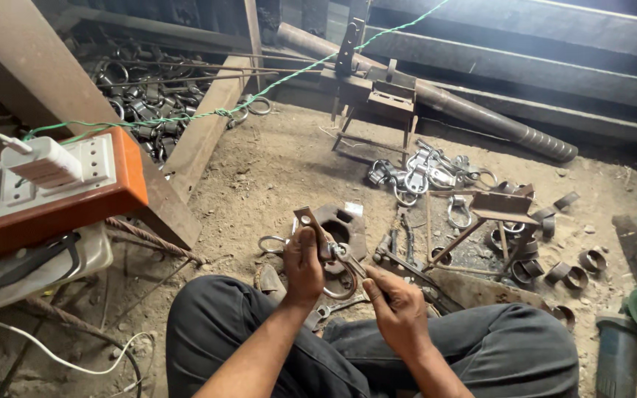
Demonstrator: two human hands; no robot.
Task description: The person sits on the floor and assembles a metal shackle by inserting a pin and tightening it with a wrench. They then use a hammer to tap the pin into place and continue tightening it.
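Left grip (302,264) on metal clamp (331,254) — right grip (399,302) steadying

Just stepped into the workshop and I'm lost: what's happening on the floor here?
A person sits on the dirt floor, working a small metal clamp piece over their lap. The left hand grips it near the top; the right hand holds its lower end. A pile of similar metal pieces lies ahead, an angle grinder to the right.
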